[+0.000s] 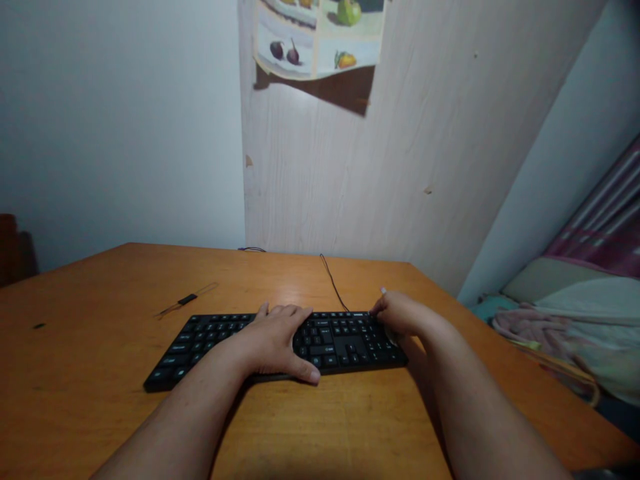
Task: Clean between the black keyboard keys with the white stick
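A black keyboard lies flat on the wooden table, slightly angled. Across its middle rests my left hand, fingers reaching over the rear edge and thumb along the front edge, holding it. My right hand is bent down over the keyboard's right rear corner, its fingers pressed together. A small whitish tip sticks up above those fingers, and something pale shows under the palm; what it is cannot be made out.
On the wooden table, a dark cable runs from the keyboard to the back edge. A small black piece with thin wires lies left of it. Another cable sits at the back edge. Bedding is at the right.
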Demonstrator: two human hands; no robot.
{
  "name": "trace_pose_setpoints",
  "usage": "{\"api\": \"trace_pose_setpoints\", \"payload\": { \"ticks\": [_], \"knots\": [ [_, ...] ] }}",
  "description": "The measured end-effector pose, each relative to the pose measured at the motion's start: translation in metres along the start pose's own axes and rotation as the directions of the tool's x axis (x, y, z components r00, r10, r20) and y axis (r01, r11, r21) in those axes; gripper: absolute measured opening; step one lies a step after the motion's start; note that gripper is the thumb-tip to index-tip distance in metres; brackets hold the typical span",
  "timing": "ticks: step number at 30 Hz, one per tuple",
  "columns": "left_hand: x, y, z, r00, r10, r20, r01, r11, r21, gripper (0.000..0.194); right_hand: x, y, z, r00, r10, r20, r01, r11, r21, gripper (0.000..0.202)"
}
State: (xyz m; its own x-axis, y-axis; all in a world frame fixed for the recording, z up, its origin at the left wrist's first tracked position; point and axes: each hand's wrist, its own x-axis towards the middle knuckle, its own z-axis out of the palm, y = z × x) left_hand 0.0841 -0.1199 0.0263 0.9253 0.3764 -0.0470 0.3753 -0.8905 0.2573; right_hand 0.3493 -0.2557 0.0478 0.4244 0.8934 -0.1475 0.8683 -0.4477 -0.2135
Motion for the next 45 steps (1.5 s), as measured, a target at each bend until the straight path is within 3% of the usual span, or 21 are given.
{"api": "trace_pose_setpoints", "payload": {
  "ticks": [3, 9, 17, 23, 30, 35, 41, 45],
  "knots": [
    [0.0, 0.0, 0.0, 1.0, -0.003, 0.002, 0.003, 1.0, -0.002, 0.126, 0.0, 0.003, -0.002, 0.999, 0.031, -0.009, -0.031, 1.0, -0.006, 0.029],
    [0.001, -0.002, 0.001, 1.0, 0.009, -0.01, -0.009, 1.0, -0.001, 0.125, -0.001, -0.017, 0.005, 0.998, -0.059, -0.012, 0.059, 0.998, 0.011, 0.027],
    [0.0, 0.001, 0.001, 1.0, -0.002, -0.017, 0.002, 1.0, -0.003, 0.123, -0.003, -0.003, -0.001, 0.999, 0.037, -0.03, -0.037, 0.999, 0.001, 0.022],
    [0.0, 0.003, -0.001, 1.0, -0.001, -0.011, 0.001, 1.0, 0.015, 0.125, -0.002, -0.023, 0.005, 0.995, -0.1, -0.012, 0.1, 0.995, 0.006, 0.029],
    [0.0, 0.003, 0.0, 1.0, -0.004, -0.017, 0.004, 1.0, 0.017, 0.122, -0.004, 0.005, -0.003, 0.999, 0.041, -0.004, -0.041, 0.999, 0.003, 0.031],
    [0.002, 0.0, 0.002, 1.0, -0.001, -0.013, 0.001, 1.0, 0.012, 0.123, -0.001, -0.004, 0.002, 0.998, -0.054, 0.021, 0.054, 0.998, 0.032, 0.03],
    [0.002, -0.002, 0.003, 1.0, 0.002, -0.017, -0.001, 1.0, 0.011, 0.121, -0.003, 0.006, -0.003, 0.998, 0.063, 0.031, -0.065, 0.996, 0.058, 0.027],
    [0.002, -0.001, 0.004, 1.0, 0.008, -0.027, -0.007, 1.0, 0.003, 0.122, -0.004, 0.004, -0.002, 0.999, 0.02, 0.029, -0.022, 0.998, 0.061, 0.026]
  ]
}}
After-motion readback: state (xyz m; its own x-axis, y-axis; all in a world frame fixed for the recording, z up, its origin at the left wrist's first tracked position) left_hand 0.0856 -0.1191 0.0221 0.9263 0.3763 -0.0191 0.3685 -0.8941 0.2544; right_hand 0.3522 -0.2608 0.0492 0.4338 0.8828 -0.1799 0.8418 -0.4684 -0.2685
